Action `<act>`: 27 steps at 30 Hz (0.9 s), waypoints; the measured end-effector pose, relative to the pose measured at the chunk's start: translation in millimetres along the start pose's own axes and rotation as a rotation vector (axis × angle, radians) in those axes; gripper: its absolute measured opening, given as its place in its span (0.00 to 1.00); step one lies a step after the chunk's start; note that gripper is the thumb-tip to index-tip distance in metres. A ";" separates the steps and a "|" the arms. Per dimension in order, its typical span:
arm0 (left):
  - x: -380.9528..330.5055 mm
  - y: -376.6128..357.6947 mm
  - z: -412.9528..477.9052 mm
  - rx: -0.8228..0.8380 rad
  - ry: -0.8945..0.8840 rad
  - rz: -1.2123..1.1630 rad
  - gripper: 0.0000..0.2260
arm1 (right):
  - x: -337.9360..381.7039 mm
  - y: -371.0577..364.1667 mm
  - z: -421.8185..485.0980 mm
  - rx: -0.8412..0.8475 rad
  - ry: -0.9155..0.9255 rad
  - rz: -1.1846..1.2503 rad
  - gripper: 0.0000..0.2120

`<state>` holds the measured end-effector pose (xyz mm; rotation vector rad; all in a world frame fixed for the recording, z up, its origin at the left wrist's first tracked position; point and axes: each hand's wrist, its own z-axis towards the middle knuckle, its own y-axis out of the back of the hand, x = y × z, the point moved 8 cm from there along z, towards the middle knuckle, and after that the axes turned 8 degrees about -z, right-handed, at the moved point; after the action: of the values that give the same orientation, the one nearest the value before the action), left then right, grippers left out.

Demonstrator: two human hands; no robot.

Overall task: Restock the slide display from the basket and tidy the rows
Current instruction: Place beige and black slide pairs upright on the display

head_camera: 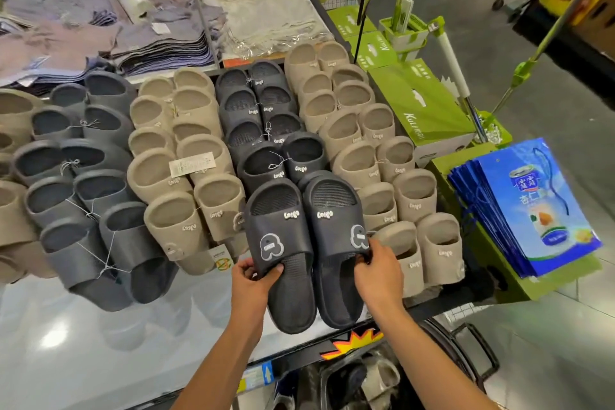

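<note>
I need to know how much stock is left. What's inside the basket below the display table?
In the basket, a beige slide and a black slide show. The table edge and the right forearm cover the rest.

Slide rows [233,150] on display table [66,326], folded clothes [100,33] behind, boxes [419,103] to rt, basket [366,376] below front edge.

Basket [440,337] cut off by bottom edge (contents dim); leftmost tan slides [10,116] cropped; tag [191,163] print unreadable.

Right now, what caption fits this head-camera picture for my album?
Left hand and right hand grip a pair of black slides at the front of the black row.
</note>
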<state>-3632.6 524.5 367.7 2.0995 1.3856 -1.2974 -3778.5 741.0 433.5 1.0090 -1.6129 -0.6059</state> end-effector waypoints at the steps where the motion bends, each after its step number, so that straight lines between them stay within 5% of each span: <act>1: 1.3 -0.1 1.5 -0.005 -0.005 0.010 0.19 | -1.6 -1.3 -0.3 -0.006 0.000 -0.004 0.12; 27: 55.8 16.5 13.8 -0.043 0.007 0.227 0.21 | -40.8 -61.8 -7.9 -0.078 -0.124 0.057 0.17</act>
<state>-3618.9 539.0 311.3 2.1604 1.1276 -1.1602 -3750.3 745.2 364.6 0.8795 -1.7071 -0.6982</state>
